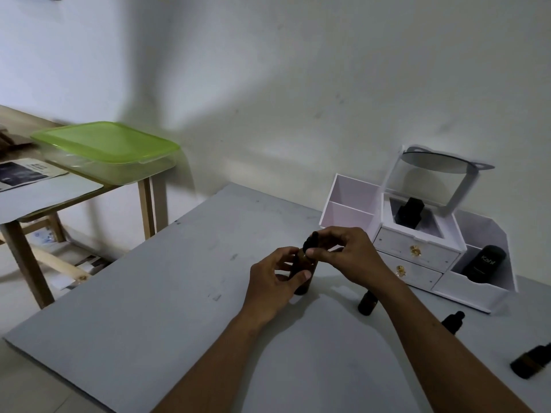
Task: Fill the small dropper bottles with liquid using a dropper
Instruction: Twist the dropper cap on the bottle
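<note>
A dark amber dropper bottle (303,286) stands upright on the grey table (149,323), near its middle. My left hand (275,281) is wrapped around the bottle's body. My right hand (343,251) pinches the black dropper cap (308,241) on top of that bottle. A small amber bottle (367,303) stands just right of my right wrist. A black dropper cap piece (453,321) sits further right, partly behind my forearm. Another amber bottle (532,360) lies on its side at the right edge.
A white organiser (417,251) with two gold-knobbed drawers, a tilted mirror and open compartments stands at the back right, holding a black bottle (408,213) and a black tube (484,263). A wooden side table with a green-lidded box (107,150) stands at the left.
</note>
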Tool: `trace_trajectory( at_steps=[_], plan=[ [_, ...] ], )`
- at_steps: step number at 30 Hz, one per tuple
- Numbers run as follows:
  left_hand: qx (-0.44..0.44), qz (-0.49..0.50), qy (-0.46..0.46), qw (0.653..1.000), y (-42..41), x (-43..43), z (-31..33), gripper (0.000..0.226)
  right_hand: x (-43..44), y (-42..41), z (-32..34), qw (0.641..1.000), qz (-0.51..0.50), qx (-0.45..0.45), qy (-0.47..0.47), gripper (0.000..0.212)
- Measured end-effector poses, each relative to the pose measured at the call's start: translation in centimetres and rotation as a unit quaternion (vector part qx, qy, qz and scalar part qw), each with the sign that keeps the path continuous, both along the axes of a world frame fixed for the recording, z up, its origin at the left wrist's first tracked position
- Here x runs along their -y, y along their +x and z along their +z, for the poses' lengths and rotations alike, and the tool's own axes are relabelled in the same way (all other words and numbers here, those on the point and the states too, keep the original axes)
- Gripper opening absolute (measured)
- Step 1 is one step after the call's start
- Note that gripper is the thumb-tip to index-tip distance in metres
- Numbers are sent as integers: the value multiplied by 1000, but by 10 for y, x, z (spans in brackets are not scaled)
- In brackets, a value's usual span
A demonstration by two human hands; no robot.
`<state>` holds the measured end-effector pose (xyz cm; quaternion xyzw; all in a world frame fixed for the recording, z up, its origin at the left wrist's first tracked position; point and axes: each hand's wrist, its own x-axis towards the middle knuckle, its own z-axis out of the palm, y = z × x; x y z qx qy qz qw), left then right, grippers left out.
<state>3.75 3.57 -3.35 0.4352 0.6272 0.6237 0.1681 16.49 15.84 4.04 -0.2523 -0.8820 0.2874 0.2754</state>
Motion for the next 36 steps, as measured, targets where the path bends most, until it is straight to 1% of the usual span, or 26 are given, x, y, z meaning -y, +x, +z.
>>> trace_trajectory(
  at_steps=[2, 6, 10, 12, 14, 17, 18, 20, 23, 24, 27, 29, 32, 35, 36],
  plan=[
    [1, -1, 4, 1000, 0, 0, 0, 43, 1, -1, 0, 1000, -7, -13, -8, 25],
    [-4, -2, 3, 1000, -1, 1, 0, 42, 4, -2, 1, 1000, 8, -8, -2, 35],
    [-7, -1, 0, 1000, 0, 1, 1, 43, 4, -5, -2, 1000, -1, -22, -2, 24],
    [-7, 1, 0, 1000, 0, 1, 1, 43, 4, -7, -2, 999, -22, -35, -8, 23],
    [-7, 3, -1, 1000, 0, 1, 1, 44, 5, -9, -3, 998, -36, -45, -18, 33],
    [-11, 4, -4, 1000, 1, 1, 1, 43, 9, -8, -2, 998, -28, -48, -1, 45],
    [-12, 3, -6, 1000, 1, 1, 2, 42, 10, -7, -1, 998, -20, -52, 1, 44],
    [-6, -2, -5, 1000, 0, 1, 1, 42, 8, -5, -1, 998, -10, -59, -3, 32],
    [-6, 4, -5, 1000, 0, 0, 1, 43, 8, -7, -2, 998, -23, -62, 5, 19],
    [-9, 7, -7, 1000, 0, 0, 1, 45, 8, -8, -2, 997, -33, -64, 5, 19],
    [-13, 12, -7, 1000, 1, -1, 0, 46, 8, -8, -2, 997, -55, -60, -5, 35],
    [-11, 9, -4, 1000, 0, -1, 0, 47, 9, -6, -1, 998, -36, -55, -10, 39],
    [-7, 2, -2, 1000, 0, 0, 0, 45, 9, -5, -3, 999, 2, -39, -10, 31],
    [-6, 4, -2, 1000, 0, 0, -1, 45, 10, -8, -6, 997, -29, -63, -20, 22],
    [-7, 5, -1, 1000, 0, 0, -1, 45, 11, -9, -7, 996, -46, -76, -26, 25]
  ],
)
